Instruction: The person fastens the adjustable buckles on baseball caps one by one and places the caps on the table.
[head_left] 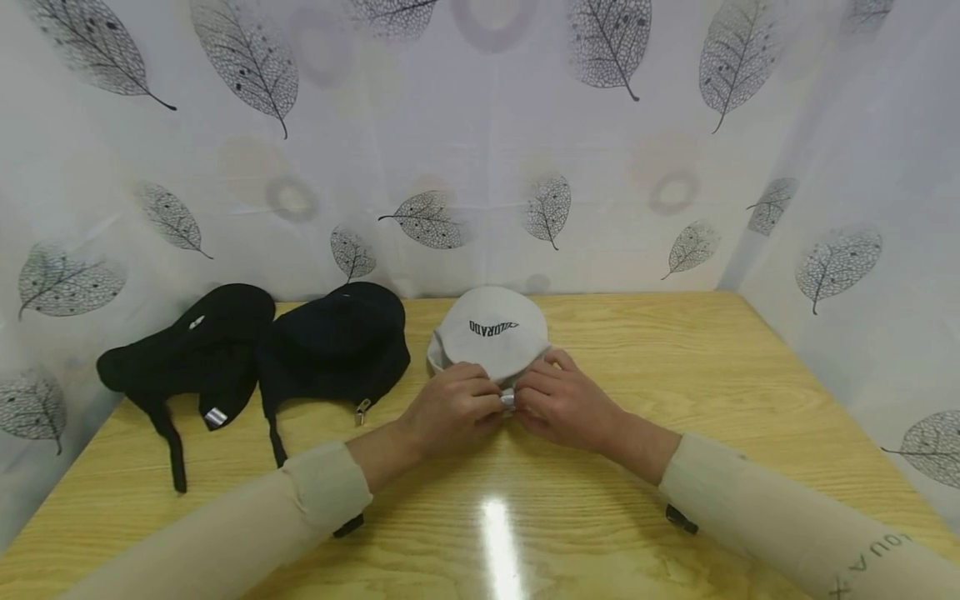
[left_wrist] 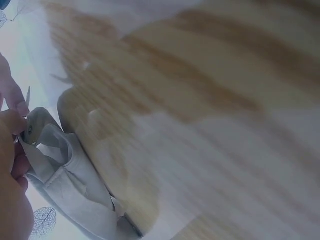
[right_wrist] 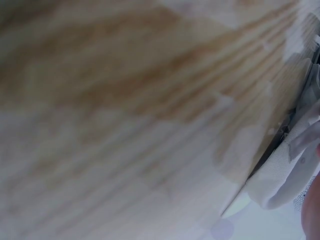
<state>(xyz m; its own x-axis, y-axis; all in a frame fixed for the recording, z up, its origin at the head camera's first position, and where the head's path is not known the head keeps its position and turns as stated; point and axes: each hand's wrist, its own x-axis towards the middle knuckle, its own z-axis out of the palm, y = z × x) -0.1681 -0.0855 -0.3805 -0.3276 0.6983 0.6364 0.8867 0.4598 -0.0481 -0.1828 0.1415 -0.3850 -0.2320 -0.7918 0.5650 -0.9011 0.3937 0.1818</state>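
A white cap (head_left: pixel 497 329) with dark lettering stands at the back middle of the wooden table, its strap end toward me. My left hand (head_left: pixel 459 407) pinches the strap (head_left: pixel 507 400) at the cap's near edge from the left. From the right, my right hand (head_left: pixel 564 403) holds the same edge with curled fingers, its knuckles close to the left hand's. In the left wrist view the cap's pale fabric (left_wrist: pixel 82 187) hangs in folds below the fingertips (left_wrist: pixel 22 109). Pale fabric of the cap (right_wrist: pixel 280 177) also shows at the right wrist view's edge.
Two dark caps lie left of the white one: a black cap (head_left: pixel 225 333) with a loose strap and white label, and a dark cap (head_left: pixel 337 342) with a metal buckle (head_left: pixel 363 412). A leaf-patterned curtain (head_left: pixel 480 150) stands behind the table (head_left: pixel 675 350).
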